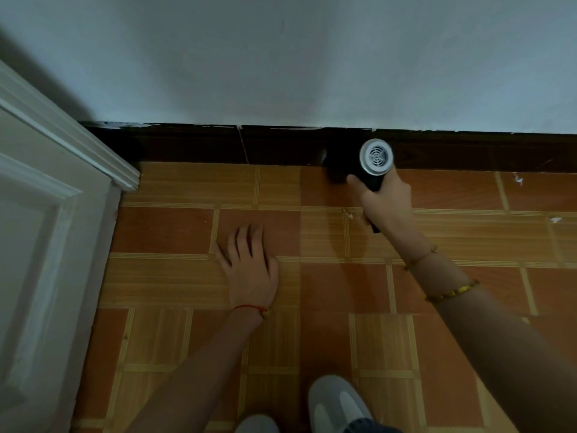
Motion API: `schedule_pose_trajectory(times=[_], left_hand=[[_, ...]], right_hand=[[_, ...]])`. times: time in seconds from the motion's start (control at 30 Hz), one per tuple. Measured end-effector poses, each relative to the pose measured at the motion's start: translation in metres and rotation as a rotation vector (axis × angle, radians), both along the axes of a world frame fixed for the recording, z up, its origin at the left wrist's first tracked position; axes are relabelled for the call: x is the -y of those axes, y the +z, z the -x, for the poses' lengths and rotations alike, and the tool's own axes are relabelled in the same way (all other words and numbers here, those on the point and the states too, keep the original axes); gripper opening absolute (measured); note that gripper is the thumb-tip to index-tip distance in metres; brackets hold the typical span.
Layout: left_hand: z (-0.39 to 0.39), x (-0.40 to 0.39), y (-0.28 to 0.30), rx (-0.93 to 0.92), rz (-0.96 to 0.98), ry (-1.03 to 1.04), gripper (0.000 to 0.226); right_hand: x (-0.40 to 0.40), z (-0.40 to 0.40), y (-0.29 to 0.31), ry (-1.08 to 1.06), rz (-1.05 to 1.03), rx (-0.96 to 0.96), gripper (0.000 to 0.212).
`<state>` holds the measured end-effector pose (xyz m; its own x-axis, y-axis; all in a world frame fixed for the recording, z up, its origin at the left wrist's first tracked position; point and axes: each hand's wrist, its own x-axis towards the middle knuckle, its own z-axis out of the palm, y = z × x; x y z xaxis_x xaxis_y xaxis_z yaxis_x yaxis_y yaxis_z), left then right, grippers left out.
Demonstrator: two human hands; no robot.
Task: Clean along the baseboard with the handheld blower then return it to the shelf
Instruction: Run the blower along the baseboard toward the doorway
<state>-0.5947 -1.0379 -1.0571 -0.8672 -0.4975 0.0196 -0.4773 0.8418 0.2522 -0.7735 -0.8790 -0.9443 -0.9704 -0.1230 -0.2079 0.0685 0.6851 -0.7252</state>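
1. Our right hand (385, 200) is closed around the black handle of the handheld blower (368, 165), thumb laid along the handle's left side.
2. The blower is held low at the far edge of the floor (175, 276), right of centre along that edge; its round silver rear grille faces the camera and its dark body points toward the baseboard (218, 145).
3. The blower's front end merges with the dark baseboard; we cannot tell whether the two touch.
4. Our left hand (249, 270) lies flat, palm down, on the floor, fingers spread and pointing toward the baseboard; it grips nothing and sits well apart from the blower, to its left and nearer to us.
5. A red cord (249, 307) circles the left wrist; two beaded bracelets (449, 290) circle the right forearm.
6. The floor shows orange and tan wood-pattern tiles, with small white flecks near its far right edge.
7. The baseboard is dark brown and runs under a pale wall (312, 57).
8. A white panelled door (37, 245) bounds the floor's left edge.
9. Two grey shoe toes (337, 404) show at the near edge.
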Motion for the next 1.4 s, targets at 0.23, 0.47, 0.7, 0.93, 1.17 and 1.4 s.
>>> schedule_pose_trajectory(times=[0.23,0.47,0.7,0.93,1.17,1.4], left_hand=[[0.0,0.0,0.0,0.001,0.006,0.002,0.056],[0.0,0.0,-0.001,0.005,0.005,0.003,0.055],[0.0,-0.001,0.0,0.001,0.011,0.002,0.055],[-0.001,0.0,-0.004,-0.015,0.038,-0.002,0.053],[-0.002,-0.002,-0.004,-0.039,0.036,-0.002,0.054],[0.0,-0.003,-0.003,-0.047,0.037,-0.064,0.049]], right_hand=[[0.057,-0.01,0.005,0.201,-0.007,0.008,0.068],[0.004,0.006,0.005,0.034,-0.018,0.032,0.07],[-0.037,0.005,0.004,0.0,-0.061,-0.017,0.083],[-0.048,0.003,0.022,0.164,-0.132,0.162,0.041],[-0.051,-0.009,0.029,0.167,-0.148,0.198,0.034],[-0.034,-0.021,0.007,0.117,0.007,0.11,0.052]])
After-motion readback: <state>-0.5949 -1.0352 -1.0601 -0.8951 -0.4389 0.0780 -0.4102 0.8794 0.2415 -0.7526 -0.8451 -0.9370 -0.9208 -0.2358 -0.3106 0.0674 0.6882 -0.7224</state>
